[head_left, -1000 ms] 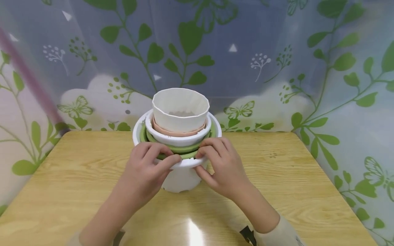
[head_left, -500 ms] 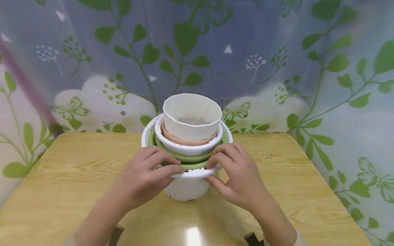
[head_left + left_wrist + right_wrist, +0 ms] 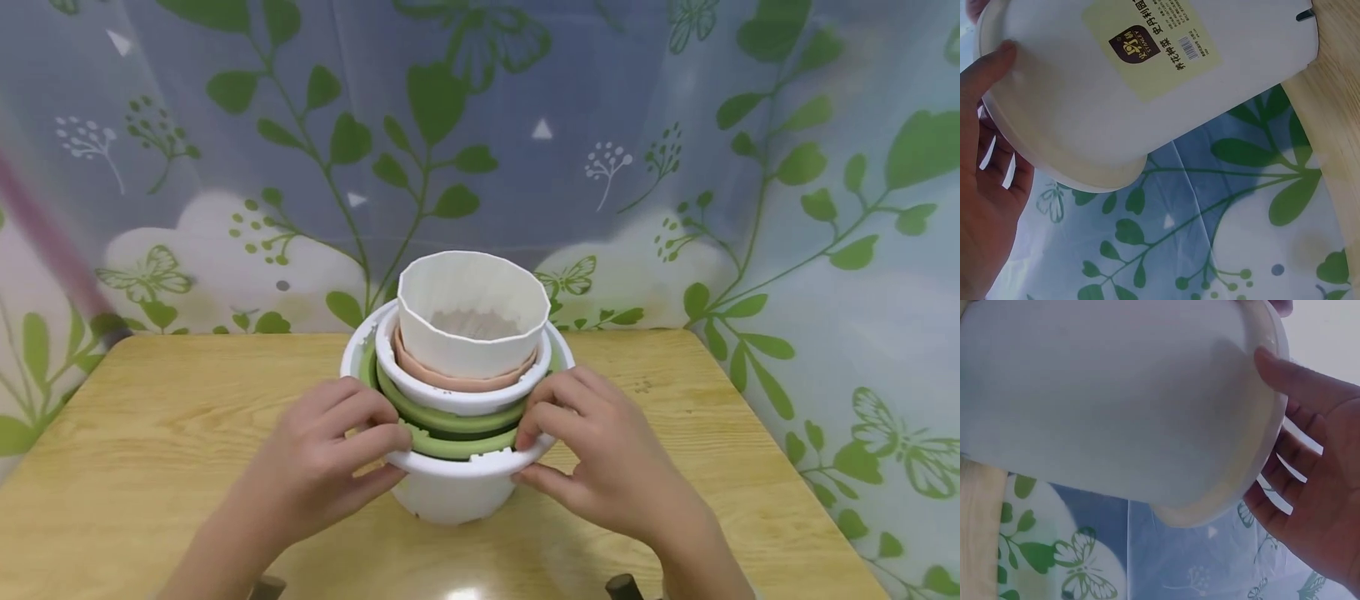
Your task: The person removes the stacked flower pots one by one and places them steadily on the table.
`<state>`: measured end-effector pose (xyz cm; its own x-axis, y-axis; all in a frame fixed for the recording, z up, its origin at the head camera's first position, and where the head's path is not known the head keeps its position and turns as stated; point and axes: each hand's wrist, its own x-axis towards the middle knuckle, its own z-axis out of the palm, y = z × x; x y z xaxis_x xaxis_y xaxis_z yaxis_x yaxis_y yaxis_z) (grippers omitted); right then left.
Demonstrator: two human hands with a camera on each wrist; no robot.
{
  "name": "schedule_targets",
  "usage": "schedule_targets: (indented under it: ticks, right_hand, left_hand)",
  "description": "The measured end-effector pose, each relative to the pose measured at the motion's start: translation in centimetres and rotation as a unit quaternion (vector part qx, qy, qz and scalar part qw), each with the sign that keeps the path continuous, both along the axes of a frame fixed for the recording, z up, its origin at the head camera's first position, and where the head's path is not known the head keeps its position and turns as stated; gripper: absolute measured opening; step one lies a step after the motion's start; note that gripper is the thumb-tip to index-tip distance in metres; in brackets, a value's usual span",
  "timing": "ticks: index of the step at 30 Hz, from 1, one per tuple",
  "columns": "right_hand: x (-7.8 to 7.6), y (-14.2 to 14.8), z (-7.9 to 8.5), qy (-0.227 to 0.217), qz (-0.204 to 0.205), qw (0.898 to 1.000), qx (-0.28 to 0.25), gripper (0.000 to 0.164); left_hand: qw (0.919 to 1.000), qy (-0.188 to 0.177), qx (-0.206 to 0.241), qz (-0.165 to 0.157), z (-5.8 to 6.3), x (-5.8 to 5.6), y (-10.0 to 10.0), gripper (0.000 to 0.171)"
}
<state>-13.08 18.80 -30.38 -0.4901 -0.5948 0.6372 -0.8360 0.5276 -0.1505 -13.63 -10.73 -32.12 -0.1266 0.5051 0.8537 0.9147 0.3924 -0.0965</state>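
The large white pot [image 3: 453, 496] was between the two hands, just ahead of the person, its rim gripped near side left and right. The left hand [image 3: 326, 450] was closed partway, thumb under the rim and fingers curled over it. The right hand [image 3: 600, 442] pinched the rim in the same way, its fingertips by the outer green pot [image 3: 461, 448].

Nested inside, rim within rim, were that green pot, an inner green pot [image 3: 442, 419], a smaller white pot [image 3: 457, 403], a peach pot [image 3: 465, 383] and, highest, a faceted white pot [image 3: 472, 354], its mouth upward. The left wrist view showed a printed label [image 3: 1154, 47] on the large pot's wall.

Below was the wood-grain table [image 3: 210, 400]; whether the base touched it could not be told. Behind hung a cloth [image 3: 300, 50] patterned with green leaves and butterflies.
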Motion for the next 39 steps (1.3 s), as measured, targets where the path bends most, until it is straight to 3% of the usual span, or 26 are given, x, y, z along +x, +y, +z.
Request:
schedule_targets:
  ticks: [7,12,15,23,28,39]
  right_hand:
    - [-0.4,-0.1,0.2,0.015,0.068,0.991,-0.117,0.023]
    - [-1.1,-0.7,0.2,0.085,0.042,0.975,-0.199,0.030]
    - [-1.5,-1.0,0.2,0.104,0.024,0.968,-0.227,0.034]
    - [-3.0,-1.7,0.4,0.086,-0.016,0.975,-0.202,0.045]
    - [-3.1,-1.9,0.6,0.084,-0.007,0.979,-0.187,0.040]
    - [-3.1,-2.4,1.3,0.132,0.028,0.971,-0.197,0.025]
  left_hand:
    - [0.9995,-0.032,-0.005,0.004,-0.3,0.0,-0.2,0.019]
    - [0.9991,-0.042,-0.010,0.006,-0.5,-0.1,-0.2,0.023]
    - [0.9988,-0.047,-0.013,0.004,-0.6,-0.2,-0.1,0.024]
    - [0.9984,-0.055,-0.013,0.007,-0.8,-0.1,-0.2,0.025]
    - [0.9985,-0.054,-0.011,0.001,-0.8,-0.1,-0.2,0.024]
    - [0.9990,-0.044,-0.005,0.009,-0.7,0.1,-0.5,0.015]
